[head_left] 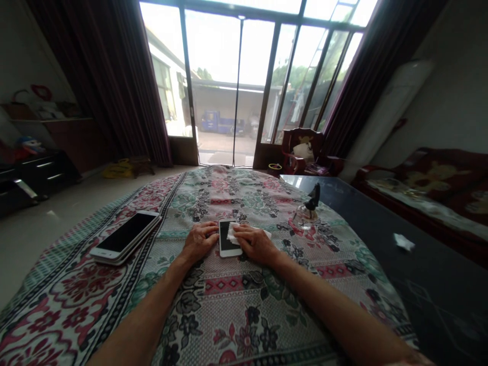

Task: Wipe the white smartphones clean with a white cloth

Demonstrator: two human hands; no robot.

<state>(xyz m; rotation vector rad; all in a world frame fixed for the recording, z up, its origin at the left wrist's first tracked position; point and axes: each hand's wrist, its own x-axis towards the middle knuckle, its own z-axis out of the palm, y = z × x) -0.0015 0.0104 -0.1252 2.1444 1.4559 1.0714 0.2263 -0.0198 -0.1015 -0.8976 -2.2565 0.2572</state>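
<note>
A white smartphone (231,252) with a dark screen lies flat on the flowered tablecloth in front of me. My left hand (199,242) rests at its left edge, fingers bent and fingertips against the side, holding it in place. Over the right part of the screen, my right hand (254,244) presses a folded white tissue (231,235) under its fingers; part of the tissue sticks out behind the knuckles. To the left lies a stack of larger white phones or tablets (127,235), the top one with a dark screen.
A clear glass bottle with a black spray top (305,216) stands on the tablecloth (244,300) at the right. A crumpled white tissue (404,242) lies on the dark tabletop (381,249) beyond. Wooden chair (303,147), sofa (430,178) and glass doors (236,91) are farther back.
</note>
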